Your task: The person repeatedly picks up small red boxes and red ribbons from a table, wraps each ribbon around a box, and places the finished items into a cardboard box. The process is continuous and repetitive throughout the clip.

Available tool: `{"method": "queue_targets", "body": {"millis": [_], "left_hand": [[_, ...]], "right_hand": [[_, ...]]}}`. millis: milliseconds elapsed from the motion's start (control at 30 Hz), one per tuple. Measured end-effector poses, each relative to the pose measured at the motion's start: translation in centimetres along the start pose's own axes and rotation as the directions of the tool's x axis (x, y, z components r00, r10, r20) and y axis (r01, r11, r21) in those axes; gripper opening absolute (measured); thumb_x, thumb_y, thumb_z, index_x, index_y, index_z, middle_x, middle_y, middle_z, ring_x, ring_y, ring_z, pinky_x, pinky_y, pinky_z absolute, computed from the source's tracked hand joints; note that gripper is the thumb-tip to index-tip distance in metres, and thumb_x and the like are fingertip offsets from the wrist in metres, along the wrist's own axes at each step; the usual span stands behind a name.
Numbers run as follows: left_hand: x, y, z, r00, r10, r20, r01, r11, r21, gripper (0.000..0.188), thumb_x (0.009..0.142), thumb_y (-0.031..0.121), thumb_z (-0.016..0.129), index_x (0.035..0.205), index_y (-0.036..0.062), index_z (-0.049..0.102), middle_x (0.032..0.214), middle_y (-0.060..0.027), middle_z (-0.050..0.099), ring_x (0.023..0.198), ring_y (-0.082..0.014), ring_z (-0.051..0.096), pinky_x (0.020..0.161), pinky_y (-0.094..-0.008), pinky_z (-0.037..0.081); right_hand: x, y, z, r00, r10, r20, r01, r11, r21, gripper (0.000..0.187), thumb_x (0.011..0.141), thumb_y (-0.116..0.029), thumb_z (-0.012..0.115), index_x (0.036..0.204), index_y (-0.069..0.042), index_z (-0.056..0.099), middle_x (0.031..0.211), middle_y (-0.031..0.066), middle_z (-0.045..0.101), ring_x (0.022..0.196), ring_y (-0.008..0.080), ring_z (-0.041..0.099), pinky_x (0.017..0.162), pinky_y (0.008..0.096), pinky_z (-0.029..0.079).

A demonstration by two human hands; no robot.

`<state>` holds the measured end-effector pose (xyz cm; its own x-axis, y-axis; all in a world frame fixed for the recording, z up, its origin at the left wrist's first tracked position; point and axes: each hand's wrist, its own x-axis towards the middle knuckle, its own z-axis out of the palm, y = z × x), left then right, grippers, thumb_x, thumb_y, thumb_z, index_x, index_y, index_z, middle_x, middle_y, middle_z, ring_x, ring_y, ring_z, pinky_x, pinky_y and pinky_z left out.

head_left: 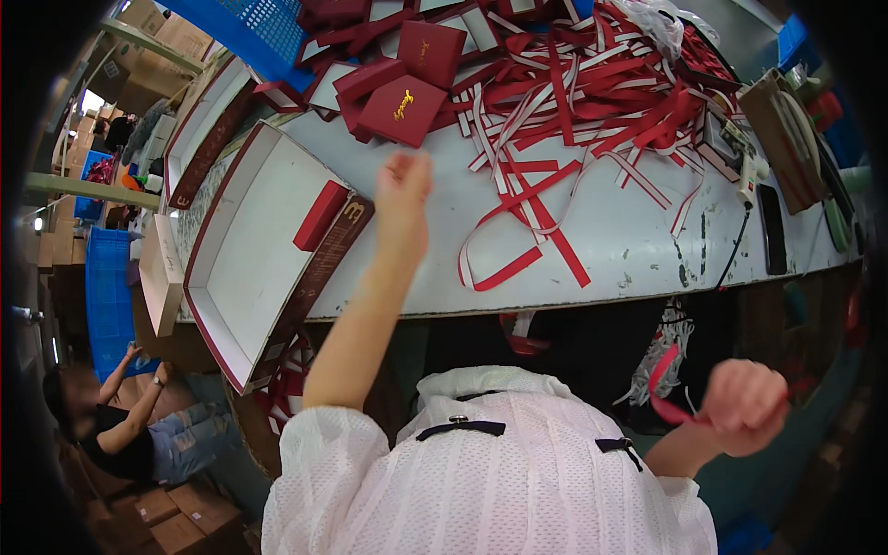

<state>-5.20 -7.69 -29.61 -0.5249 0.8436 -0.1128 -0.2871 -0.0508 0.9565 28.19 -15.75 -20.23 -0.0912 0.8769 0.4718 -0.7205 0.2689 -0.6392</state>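
My left hand reaches out over the white table, just below a flat dark red box with a gold mark. Its fingers are curled and nothing shows in them. My right hand is down by my side below the table edge, closed on a red ribbon strip. A large heap of red and white ribbon strips covers the far part of the table. Several more dark red boxes lie at the top.
A large open white tray box with dark red rim sits at left, a small red box on its edge. A glue gun and dark phone lie at right. Another person sits lower left near cardboard boxes and blue crates.
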Motion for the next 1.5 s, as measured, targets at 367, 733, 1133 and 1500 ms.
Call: {"method": "queue_targets", "body": {"millis": [367,733,1133,1500], "left_hand": [[6.9,-2.5,-2.2,0.983,0.014,-0.181,-0.004,0.998,0.060,0.016,0.073,0.011,0.061,0.081,0.0009,0.051,0.074,-0.0007,0.053,0.064,-0.0087,0.048,0.058,-0.0225,0.039],[-14.0,-0.7,1.0,0.816,0.059,0.575,-0.017,0.997,-0.079,0.032,0.074,0.016,0.063,0.101,0.0029,0.051,0.104,-0.0071,0.051,0.096,-0.0150,0.048,0.080,-0.0305,0.039],[-13.2,1.2,1.1,0.851,-0.046,0.523,0.265,0.898,-0.351,0.030,0.082,0.001,0.041,0.112,0.0019,0.040,0.109,-0.0109,0.049,0.099,-0.0192,0.049,0.084,-0.0337,0.039],[-13.5,1.4,2.4,0.841,0.000,0.541,0.147,0.962,-0.230,0.029,0.081,0.003,0.035,0.109,-0.0010,0.040,0.104,-0.0133,0.050,0.093,-0.0198,0.052,0.079,-0.0312,0.043]], "right_hand": [[-1.6,7.0,1.0,0.634,0.717,-0.288,-0.746,0.470,-0.472,0.022,0.084,-0.008,0.038,0.074,0.002,0.054,0.060,0.0046,0.054,0.050,0.0076,0.050,0.047,0.0186,0.039],[0.1,13.2,3.2,0.708,0.622,-0.336,-0.638,0.766,0.075,0.017,0.073,-0.002,0.057,0.085,-0.005,0.045,0.078,0.0034,0.053,0.064,0.0084,0.053,0.054,0.0201,0.044],[-0.1,10.5,-1.1,0.817,0.471,-0.332,-0.575,0.641,-0.508,0.026,0.087,-0.019,0.040,0.094,0.002,0.054,0.078,0.0021,0.056,0.072,0.0075,0.051,0.066,0.0215,0.040],[1.2,9.7,4.2,0.801,0.562,0.206,-0.126,0.494,-0.860,0.025,0.078,-0.013,0.048,0.056,-0.003,0.046,0.048,0.0098,0.043,0.048,0.0268,0.045,0.053,0.0345,0.035]]}}
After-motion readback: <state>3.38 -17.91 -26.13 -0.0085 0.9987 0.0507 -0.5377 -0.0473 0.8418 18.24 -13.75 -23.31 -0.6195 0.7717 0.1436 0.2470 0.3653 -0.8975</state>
